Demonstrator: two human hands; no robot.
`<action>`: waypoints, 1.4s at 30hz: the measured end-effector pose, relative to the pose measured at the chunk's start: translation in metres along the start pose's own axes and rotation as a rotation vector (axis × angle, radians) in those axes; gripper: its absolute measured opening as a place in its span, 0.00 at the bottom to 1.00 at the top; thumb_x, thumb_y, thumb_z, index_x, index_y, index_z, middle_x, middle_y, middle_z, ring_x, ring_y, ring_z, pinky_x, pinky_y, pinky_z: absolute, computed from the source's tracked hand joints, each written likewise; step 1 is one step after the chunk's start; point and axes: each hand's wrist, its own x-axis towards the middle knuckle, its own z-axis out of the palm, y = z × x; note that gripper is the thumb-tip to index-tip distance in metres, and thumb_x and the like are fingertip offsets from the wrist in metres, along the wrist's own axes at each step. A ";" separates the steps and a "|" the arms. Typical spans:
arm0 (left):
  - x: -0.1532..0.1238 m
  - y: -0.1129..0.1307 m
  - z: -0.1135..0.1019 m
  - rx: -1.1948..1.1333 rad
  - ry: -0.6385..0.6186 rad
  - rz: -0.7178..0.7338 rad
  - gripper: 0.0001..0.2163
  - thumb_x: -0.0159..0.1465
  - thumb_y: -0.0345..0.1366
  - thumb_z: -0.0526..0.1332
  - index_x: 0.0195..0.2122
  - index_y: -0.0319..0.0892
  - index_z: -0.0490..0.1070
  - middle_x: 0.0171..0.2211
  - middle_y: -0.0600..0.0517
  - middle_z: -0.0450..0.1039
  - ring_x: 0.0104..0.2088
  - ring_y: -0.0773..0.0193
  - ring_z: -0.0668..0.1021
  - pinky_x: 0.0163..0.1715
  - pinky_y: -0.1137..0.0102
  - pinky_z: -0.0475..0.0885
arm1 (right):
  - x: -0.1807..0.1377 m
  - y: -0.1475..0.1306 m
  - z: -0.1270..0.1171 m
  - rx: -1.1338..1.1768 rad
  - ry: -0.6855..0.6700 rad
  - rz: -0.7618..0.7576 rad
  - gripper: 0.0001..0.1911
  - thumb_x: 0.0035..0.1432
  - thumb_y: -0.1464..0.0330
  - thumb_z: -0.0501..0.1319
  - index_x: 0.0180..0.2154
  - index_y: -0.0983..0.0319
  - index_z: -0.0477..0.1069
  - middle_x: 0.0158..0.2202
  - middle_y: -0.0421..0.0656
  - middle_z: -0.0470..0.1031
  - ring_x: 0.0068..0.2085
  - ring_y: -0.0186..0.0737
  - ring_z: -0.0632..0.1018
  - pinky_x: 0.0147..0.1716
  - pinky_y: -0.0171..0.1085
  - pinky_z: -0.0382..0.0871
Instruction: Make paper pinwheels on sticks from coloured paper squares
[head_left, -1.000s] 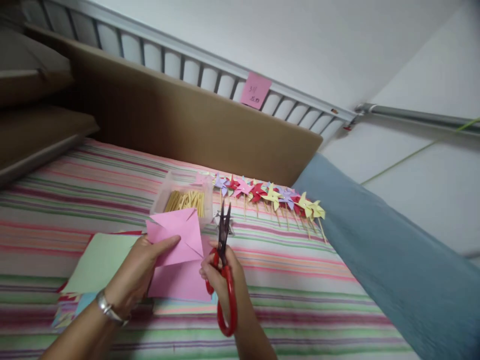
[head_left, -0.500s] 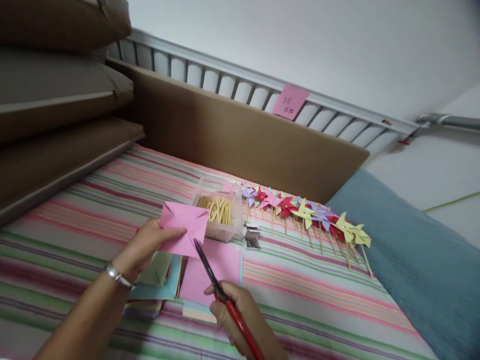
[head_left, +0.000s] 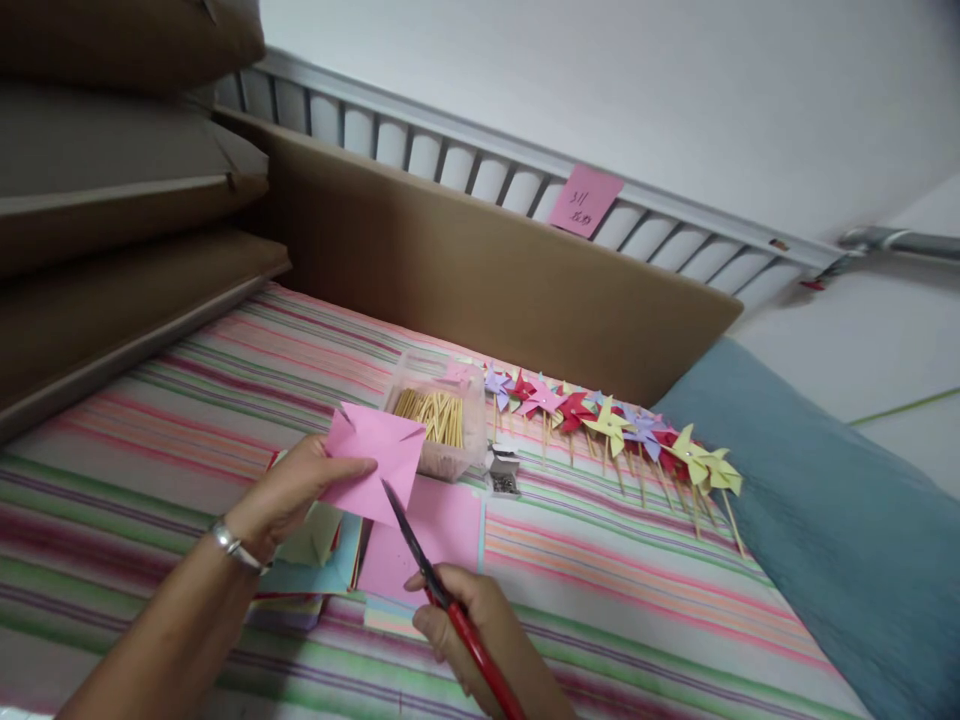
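Observation:
My left hand point(head_left: 300, 485) pinches a pink paper square point(head_left: 386, 445) by its left side, thumb lying across the front. Slits run inward from its two upper corners. In my right hand point(head_left: 472, 620) are red-handled scissors point(head_left: 431, 570), their dark blades pointing up and left. The blade tips meet the lower part of the square; I cannot tell whether they are cutting into it. Under the hands lie a stack of pink sheets point(head_left: 435, 540) and, to its left, a stack of coloured papers point(head_left: 330, 570), partly covered by my left hand.
Behind the square stands a clear plastic box point(head_left: 476, 430) of short wooden sticks. Beside it is a small open box of pins point(head_left: 504, 475). Finished paper pinwheels point(head_left: 607, 425) lie in a row at right. A cardboard panel point(head_left: 480, 265) backs the striped cloth point(head_left: 637, 580); brown packages point(head_left: 142, 270) rise at left.
The pink square has shifted slightly right and tilted clockwise in my left hand. The scissor tips have moved slightly left against it.

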 end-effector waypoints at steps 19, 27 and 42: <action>0.000 0.001 -0.001 0.016 0.006 0.011 0.17 0.44 0.35 0.71 0.35 0.34 0.76 0.32 0.44 0.80 0.31 0.57 0.79 0.32 0.68 0.71 | 0.006 0.006 -0.001 -0.002 -0.027 -0.023 0.15 0.52 0.63 0.61 0.41 0.62 0.73 0.22 0.35 0.57 0.23 0.31 0.61 0.23 0.31 0.53; -0.004 0.006 0.004 0.024 -0.014 -0.022 0.20 0.45 0.36 0.71 0.39 0.34 0.75 0.36 0.40 0.80 0.34 0.51 0.80 0.34 0.63 0.72 | 0.007 0.008 0.000 0.007 -0.024 0.018 0.14 0.51 0.63 0.61 0.40 0.63 0.73 0.21 0.35 0.58 0.23 0.31 0.62 0.22 0.31 0.54; -0.003 0.006 -0.006 -0.012 0.031 -0.004 0.13 0.45 0.34 0.70 0.33 0.36 0.78 0.30 0.45 0.81 0.29 0.56 0.79 0.30 0.68 0.72 | -0.002 0.020 -0.046 -0.130 0.044 -0.186 0.18 0.53 0.71 0.58 0.47 0.61 0.67 0.27 0.38 0.70 0.28 0.35 0.72 0.30 0.33 0.66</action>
